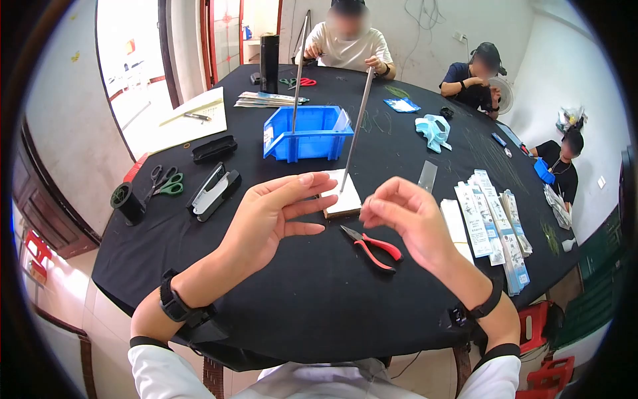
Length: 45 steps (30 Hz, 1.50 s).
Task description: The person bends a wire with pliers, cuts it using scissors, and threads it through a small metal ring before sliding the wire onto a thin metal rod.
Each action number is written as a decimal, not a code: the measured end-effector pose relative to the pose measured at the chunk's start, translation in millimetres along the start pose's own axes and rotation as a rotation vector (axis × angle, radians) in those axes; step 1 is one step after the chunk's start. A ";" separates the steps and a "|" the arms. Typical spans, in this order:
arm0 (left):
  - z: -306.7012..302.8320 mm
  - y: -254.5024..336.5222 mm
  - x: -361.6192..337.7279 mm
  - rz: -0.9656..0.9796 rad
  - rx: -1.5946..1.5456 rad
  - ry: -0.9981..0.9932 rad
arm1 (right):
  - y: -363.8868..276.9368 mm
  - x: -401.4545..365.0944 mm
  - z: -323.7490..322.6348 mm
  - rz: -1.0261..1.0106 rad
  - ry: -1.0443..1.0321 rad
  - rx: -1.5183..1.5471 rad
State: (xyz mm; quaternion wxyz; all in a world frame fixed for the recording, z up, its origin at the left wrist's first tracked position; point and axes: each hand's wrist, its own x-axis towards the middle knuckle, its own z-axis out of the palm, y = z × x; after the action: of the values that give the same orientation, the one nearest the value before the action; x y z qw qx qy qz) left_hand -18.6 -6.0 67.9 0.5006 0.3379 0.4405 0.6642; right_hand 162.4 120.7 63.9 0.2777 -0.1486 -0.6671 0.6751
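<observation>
My left hand (276, 209) is raised over the black table with its fingers stretched out and apart, just left of a white block (342, 207). A thin metal rod (357, 130) stands upright from that block, leaning slightly right. On the block's other side, my right hand (409, 216) has its fingers curled and thumb and fingertips pinched together; anything between them is too small to make out. Below and between both hands, pliers (382, 253) with red handles lie on the cloth. Behind the block sits a blue plastic bin (312, 146).
A stapler (214, 193), scissors (169, 183) and a black spool (126, 203) lie at left. Printed packaging strips (488, 219) are piled at right, near a clear ruler-like strip (427, 176). A crumpled blue mask (433, 132) lies farther back. Several people sit around the table.
</observation>
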 end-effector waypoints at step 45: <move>-18.9 -16.1 -9.6 -0.137 -0.012 -0.069 | 0.5 -26.9 -17.9 -0.005 0.232 -0.027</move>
State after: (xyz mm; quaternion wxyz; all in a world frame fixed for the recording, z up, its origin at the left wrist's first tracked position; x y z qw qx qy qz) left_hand -26.9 -18.1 45.7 0.5618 0.3265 0.4411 0.6190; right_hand 194.1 119.9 57.7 0.3527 -0.2277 -0.6399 0.6437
